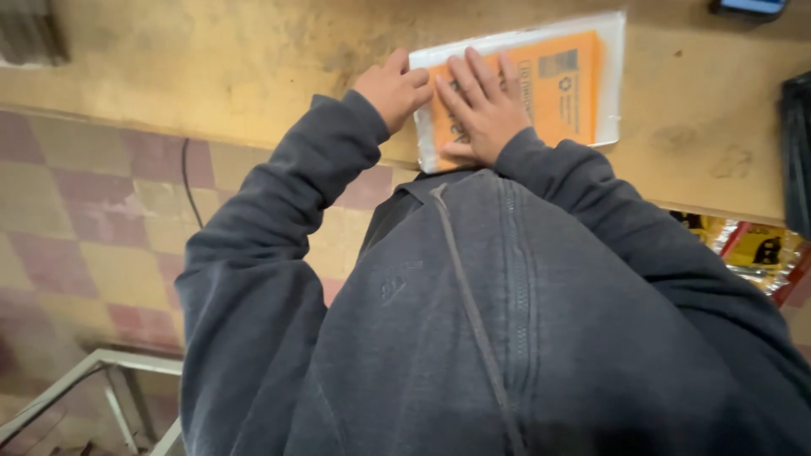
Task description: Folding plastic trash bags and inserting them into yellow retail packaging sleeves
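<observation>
A flat orange package [562, 93] in a clear plastic sleeve lies on a worn yellowish counter [253, 59], near its front edge. My right hand [483, 110] rests flat on the package's left half, palm down and fingers spread. My left hand [393, 89] is curled at the package's left edge, with its fingers bent over the sleeve's corner. Both arms wear dark grey hoodie sleeves. My hoodie front [473, 338] fills the lower middle of the view and hides the package's near corner.
A dark phone-like device [748, 7] lies at the counter's far right and a black object [796, 160] sits at the right edge. Yellow packets [760, 249] show under the counter. Left of me are checkered floor tiles, a black cable [190, 181] and a metal frame [101, 376].
</observation>
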